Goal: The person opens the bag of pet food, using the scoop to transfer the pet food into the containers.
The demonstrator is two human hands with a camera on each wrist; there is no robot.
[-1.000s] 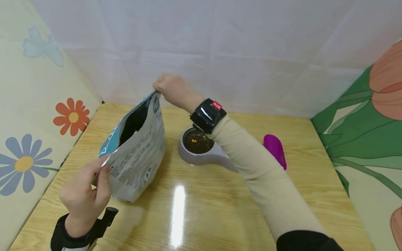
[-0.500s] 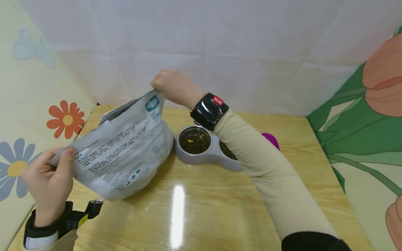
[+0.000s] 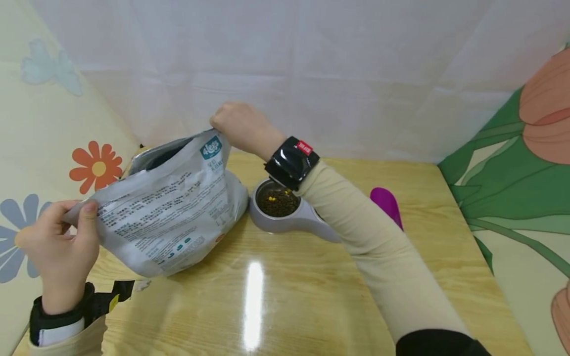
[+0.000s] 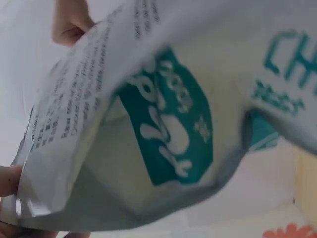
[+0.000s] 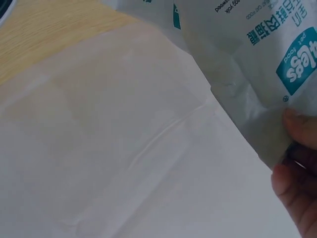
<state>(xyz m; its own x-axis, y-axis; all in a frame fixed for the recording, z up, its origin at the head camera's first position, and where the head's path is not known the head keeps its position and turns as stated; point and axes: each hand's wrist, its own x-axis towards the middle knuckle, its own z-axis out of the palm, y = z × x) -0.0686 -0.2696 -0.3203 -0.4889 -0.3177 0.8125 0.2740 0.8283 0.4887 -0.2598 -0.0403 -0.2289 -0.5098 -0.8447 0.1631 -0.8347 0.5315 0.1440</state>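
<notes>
A grey-white pet food bag [image 3: 165,212] with teal print stands tilted on the left of the table, its printed face toward the head camera. My left hand [image 3: 64,242] pinches the bag's near left top corner between thumb and fingers. At the other end of the mouth, my right hand [image 3: 245,126] grips the far top corner, which the right wrist view also shows. Between the hands the mouth gapes slightly, dark inside. Just right of the bag sits a grey double pet bowl [image 3: 278,225] with brown kibble [image 3: 280,202]; my right forearm covers much of its other half.
A purple scoop [image 3: 386,203] lies right of the bowl, partly behind the right sleeve. The wooden table [image 3: 311,296] ends at a white cloth backdrop [image 3: 356,74]. Flower-printed panels [image 3: 534,198] flank it on either side.
My left hand has moved left and a little up, drawing the bag's mouth wide and nearly closed, then slightly apart again. The bag has turned its printed face forward. The right hand has barely moved.
</notes>
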